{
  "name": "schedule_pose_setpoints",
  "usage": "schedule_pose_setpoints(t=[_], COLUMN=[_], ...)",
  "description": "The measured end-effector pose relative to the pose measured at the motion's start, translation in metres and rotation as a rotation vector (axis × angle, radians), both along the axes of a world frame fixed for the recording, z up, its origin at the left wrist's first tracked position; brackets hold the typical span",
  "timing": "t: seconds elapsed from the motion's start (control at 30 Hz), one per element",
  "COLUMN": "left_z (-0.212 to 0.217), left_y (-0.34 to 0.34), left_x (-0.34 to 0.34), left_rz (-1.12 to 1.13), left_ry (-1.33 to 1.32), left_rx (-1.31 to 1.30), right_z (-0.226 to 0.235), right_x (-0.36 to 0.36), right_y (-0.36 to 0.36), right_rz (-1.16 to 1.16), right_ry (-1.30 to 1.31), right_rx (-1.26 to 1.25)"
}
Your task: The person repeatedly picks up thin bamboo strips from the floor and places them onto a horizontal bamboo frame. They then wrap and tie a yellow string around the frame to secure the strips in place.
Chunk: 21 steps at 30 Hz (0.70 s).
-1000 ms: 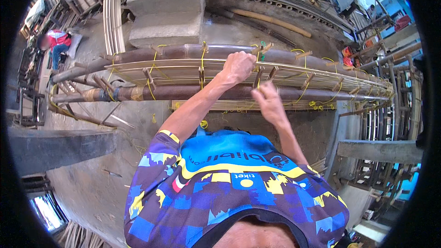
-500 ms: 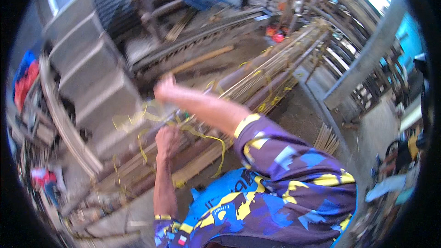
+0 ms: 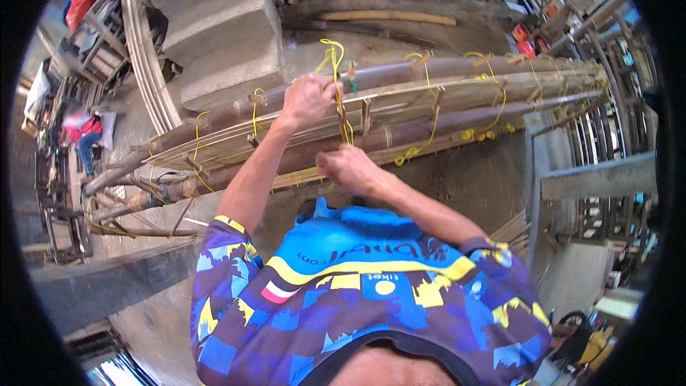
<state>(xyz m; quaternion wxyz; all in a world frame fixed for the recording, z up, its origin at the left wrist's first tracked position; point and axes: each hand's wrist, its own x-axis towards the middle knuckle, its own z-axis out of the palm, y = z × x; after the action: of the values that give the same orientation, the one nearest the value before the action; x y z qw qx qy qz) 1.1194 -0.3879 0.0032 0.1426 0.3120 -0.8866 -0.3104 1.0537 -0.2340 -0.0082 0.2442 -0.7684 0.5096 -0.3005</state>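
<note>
Across the scene before me lies a long bamboo frame (image 3: 286, 156), with thin pale strips (image 3: 400, 104) running along it between two brown poles. Yellow cord (image 3: 348, 131) is looped around the frame between my hands, and a loose loop sticks up beyond the far pole. My left hand (image 3: 311, 102) is closed at the far pole, pinching the cord. Nearer to me, my right hand (image 3: 350, 169) is closed at the near pole where the cord runs down into its fingers. Fingertips on both hands are partly hidden.
Concrete steps (image 3: 229, 43) rise just past the frame at left. Bent pale strips (image 3: 151, 64) lean beside them. A bamboo pole (image 3: 389, 17) lies on the floor beyond. Grey beams stand at the lower left (image 3: 114, 282) and right (image 3: 607, 175). Another person (image 3: 84, 132) sits at far left.
My view has swung, so the frame lies more level. My right hand, which was stretched out to the far left, is back at the near pole; my left hand is now at the far pole.
</note>
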Motion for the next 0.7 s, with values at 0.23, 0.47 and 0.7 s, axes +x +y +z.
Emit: schedule_pose_setpoints(t=[0.23,0.47,0.7], left_z=[-0.065,-0.04,0.099], left_y=[-0.104,-0.151,-0.269], left_x=[-0.077,-0.058,0.101], left_rz=[0.105,0.428,0.401], left_ry=[-0.39,0.363,1.023], left_rx=[-0.19,0.932,1.106], right_z=[-0.005,-0.004,-0.025], right_x=[-0.01,-0.011,0.009], right_y=[0.004,0.019,0.022], right_rz=[0.049,0.166,0.164], right_ry=[0.109,-0.041,0.175], right_rx=[-0.031,0.0,0.317])
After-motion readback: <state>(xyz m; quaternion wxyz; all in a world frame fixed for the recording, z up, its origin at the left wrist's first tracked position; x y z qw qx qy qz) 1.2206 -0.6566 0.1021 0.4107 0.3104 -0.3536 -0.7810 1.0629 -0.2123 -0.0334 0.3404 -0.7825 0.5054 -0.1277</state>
